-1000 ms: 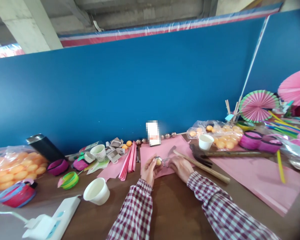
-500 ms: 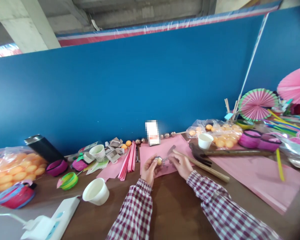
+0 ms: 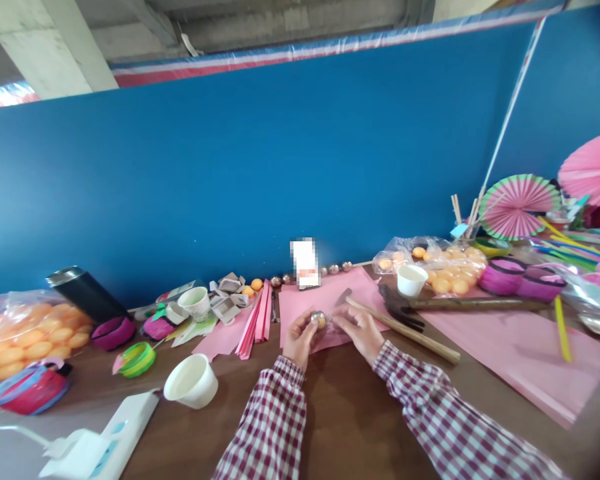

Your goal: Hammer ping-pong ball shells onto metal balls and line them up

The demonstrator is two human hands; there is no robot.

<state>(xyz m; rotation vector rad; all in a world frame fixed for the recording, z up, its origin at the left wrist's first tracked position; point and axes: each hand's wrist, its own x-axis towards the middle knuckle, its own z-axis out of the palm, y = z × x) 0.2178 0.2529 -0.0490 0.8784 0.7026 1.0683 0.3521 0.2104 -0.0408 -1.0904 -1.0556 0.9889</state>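
Observation:
Over a pink paper sheet (image 3: 300, 303), my left hand (image 3: 300, 337) grips a small orange-yellow ball (image 3: 321, 321), like a ping-pong ball, partly covered with shiny silver bits. My right hand (image 3: 363, 331) is just to the ball's right, thumb and forefinger pinched close to it. What those fingertips hold, if anything, is too small to make out. Small silvery specks show on the paper between the hands. Behind them, shiny metallic balls (image 3: 334, 269) line the foot of the blue panel.
A hammer (image 3: 405, 333) lies right of my right hand, near a second wooden-handled tool (image 3: 475, 305). White paper cups (image 3: 191, 381) stand left and right. Bagged orange balls (image 3: 447, 270), a black flask (image 3: 87, 293) and a power strip (image 3: 125, 427) are around. A blue panel (image 3: 280, 167) closes the back.
My right hand has shifted slightly left, bringing its fingertips nearer the ball. My left hand keeps hold of the ball in about the same place.

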